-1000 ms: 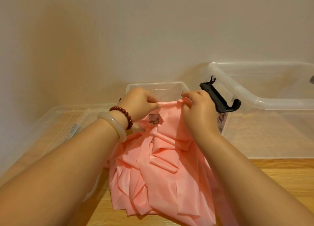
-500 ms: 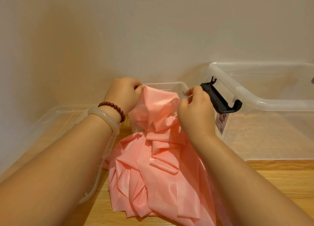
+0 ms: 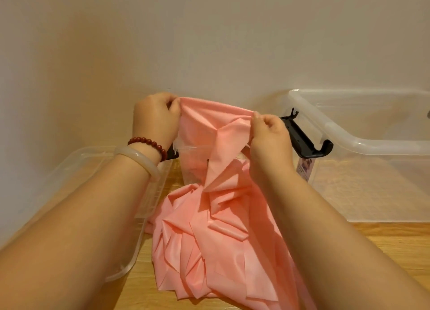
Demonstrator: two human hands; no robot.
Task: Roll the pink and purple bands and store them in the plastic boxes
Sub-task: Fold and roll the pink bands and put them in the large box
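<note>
A crumpled pink band point(image 3: 216, 239) lies piled on the wooden table point(image 3: 384, 246), and its top end is lifted and stretched between my hands. My left hand point(image 3: 154, 120) pinches the band's upper left corner. My right hand point(image 3: 268, 135) pinches the upper right edge. Behind the raised band stands a small clear plastic box point(image 3: 193, 160), mostly hidden by the fabric. No purple band is in view.
A large clear plastic box point(image 3: 363, 142) with a black latch point(image 3: 304, 139) stands at the right against the wall. A clear lid point(image 3: 93, 165) lies at the left under my left forearm. The wall is close behind.
Both hands have risen and moved apart, pulling the pink band's top end up and spreading it wide above the small box.
</note>
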